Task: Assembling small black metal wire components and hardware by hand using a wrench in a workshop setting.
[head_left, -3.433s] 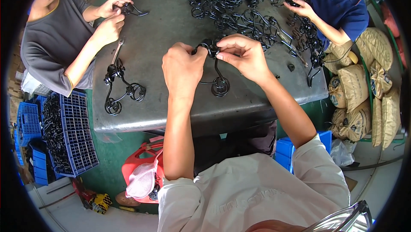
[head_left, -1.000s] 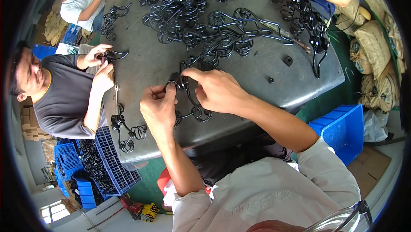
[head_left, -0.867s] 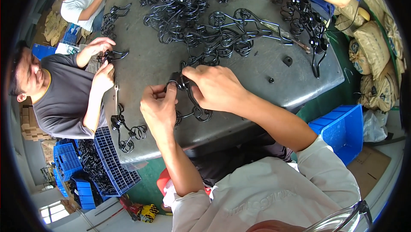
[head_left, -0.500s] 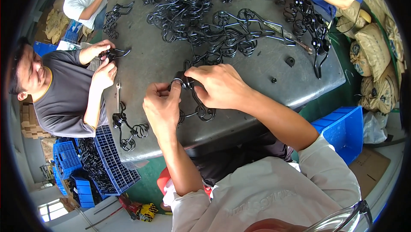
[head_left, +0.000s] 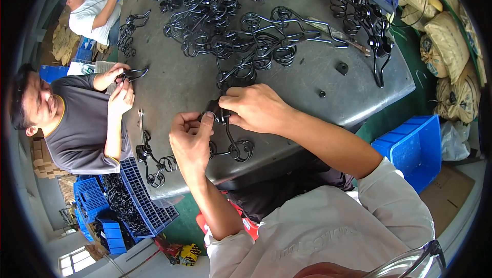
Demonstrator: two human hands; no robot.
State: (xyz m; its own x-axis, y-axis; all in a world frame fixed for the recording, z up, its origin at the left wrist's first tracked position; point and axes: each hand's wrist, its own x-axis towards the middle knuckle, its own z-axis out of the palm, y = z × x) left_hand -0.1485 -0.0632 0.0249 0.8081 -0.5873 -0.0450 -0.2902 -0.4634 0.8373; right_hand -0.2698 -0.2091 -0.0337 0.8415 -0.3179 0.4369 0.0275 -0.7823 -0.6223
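While the fingers of the left hand [head_left: 189, 137] and right hand [head_left: 256, 105] grip the black clamp [head_left: 212, 107] above the surface's [head_left: 292, 87] near side, either hold slackening could let it twist loose.

Our left hand [head_left: 189, 142] and right hand [head_left: 259, 105] above table [head_left: 164, 88], inside its front edge | wire pile [head_left: 210, 14] behind them | wrench [head_left: 141, 119] by left edge, behind wire part [head_left: 143, 151] near front-left corner | loose piece [head_left: 342, 68] toward front-right corner | bin [head_left: 410, 150] before that corner
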